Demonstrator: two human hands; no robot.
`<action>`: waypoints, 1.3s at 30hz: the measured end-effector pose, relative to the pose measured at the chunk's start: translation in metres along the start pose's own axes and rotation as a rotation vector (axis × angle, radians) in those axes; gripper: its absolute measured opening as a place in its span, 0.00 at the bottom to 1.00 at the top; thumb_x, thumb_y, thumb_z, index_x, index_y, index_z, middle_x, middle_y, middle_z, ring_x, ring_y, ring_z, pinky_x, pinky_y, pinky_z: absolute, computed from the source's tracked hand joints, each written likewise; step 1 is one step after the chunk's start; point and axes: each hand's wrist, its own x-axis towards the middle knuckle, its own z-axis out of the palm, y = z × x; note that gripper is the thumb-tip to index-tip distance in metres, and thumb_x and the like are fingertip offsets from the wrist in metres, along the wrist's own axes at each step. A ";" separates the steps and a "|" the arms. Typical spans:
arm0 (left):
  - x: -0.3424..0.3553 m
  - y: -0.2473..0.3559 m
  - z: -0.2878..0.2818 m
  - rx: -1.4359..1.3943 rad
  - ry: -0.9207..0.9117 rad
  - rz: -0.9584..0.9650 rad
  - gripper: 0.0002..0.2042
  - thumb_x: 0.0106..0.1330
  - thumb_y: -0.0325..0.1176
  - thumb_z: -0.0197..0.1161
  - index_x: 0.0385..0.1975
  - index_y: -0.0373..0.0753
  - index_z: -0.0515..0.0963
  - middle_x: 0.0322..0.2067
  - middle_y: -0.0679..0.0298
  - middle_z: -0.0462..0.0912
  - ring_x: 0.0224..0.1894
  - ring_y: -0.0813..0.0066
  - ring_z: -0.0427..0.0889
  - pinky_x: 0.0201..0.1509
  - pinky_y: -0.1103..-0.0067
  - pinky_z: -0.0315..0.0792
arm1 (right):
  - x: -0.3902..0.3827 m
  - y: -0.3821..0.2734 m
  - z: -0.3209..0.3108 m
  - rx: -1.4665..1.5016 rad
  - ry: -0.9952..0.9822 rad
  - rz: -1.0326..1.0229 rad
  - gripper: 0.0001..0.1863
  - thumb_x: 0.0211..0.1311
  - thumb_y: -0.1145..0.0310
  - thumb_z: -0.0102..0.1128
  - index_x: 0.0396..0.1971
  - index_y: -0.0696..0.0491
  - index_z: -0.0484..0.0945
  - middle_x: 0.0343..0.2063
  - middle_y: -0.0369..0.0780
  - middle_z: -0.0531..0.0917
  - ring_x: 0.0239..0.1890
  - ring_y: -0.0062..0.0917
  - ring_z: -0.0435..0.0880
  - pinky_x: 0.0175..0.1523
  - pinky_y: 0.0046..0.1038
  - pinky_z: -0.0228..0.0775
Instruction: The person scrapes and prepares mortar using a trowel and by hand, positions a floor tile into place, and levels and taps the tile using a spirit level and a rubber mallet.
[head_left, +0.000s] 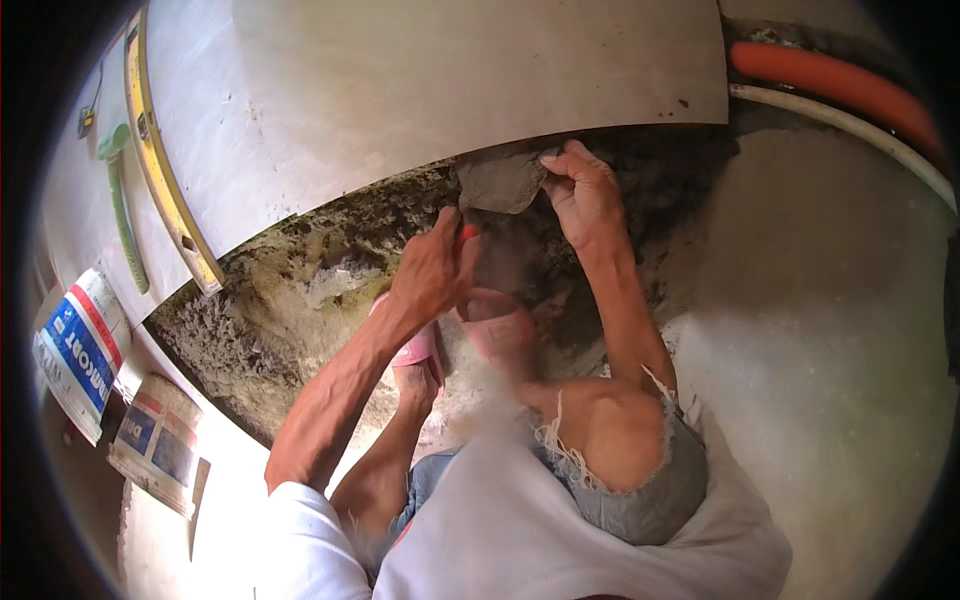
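Observation:
My left hand (432,265) is closed around a tool with a red handle (467,235); only a small part of it shows past my fingers. Just beyond lies a flat grey piece (500,185) with uneven edges, at the border of the large pale tiles (480,70). Thumb and fingers of my right hand (583,195) pinch its right edge. Whether the red handle joins this piece, I cannot tell. Beneath both hands is rough, dark mortar bed (330,240).
A yellow spirit level (160,170), a green-handled mallet (122,190) and a tape measure (86,120) lie on the tiles at left. Two cut buckets (85,345) stand lower left. An orange pipe (830,80) runs at far right. My feet in pink sandals (500,322) rest below my hands.

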 end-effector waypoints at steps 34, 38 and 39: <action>-0.012 0.097 0.022 0.157 -0.239 0.174 0.15 0.69 0.42 0.49 0.39 0.33 0.68 0.32 0.39 0.73 0.34 0.40 0.76 0.36 0.59 0.69 | -0.051 -0.080 -0.044 -0.218 0.057 -0.100 0.03 0.54 0.75 0.60 0.24 0.57 0.76 0.29 0.37 0.79 0.35 0.26 0.80 0.48 0.29 0.75; 0.010 0.111 0.049 0.103 -0.134 0.260 0.22 0.70 0.49 0.48 0.36 0.29 0.68 0.26 0.40 0.75 0.35 0.39 0.76 0.39 0.57 0.68 | -0.029 -0.090 -0.063 -0.219 0.200 -0.159 0.04 0.54 0.74 0.60 0.27 0.60 0.77 0.30 0.39 0.78 0.36 0.27 0.79 0.49 0.30 0.74; 0.022 0.103 0.065 0.099 -0.146 0.264 0.22 0.70 0.49 0.48 0.36 0.29 0.68 0.26 0.40 0.75 0.35 0.39 0.76 0.39 0.57 0.68 | -0.026 -0.093 -0.068 -0.193 0.255 -0.169 0.05 0.54 0.74 0.60 0.29 0.60 0.78 0.31 0.39 0.78 0.37 0.27 0.78 0.49 0.30 0.73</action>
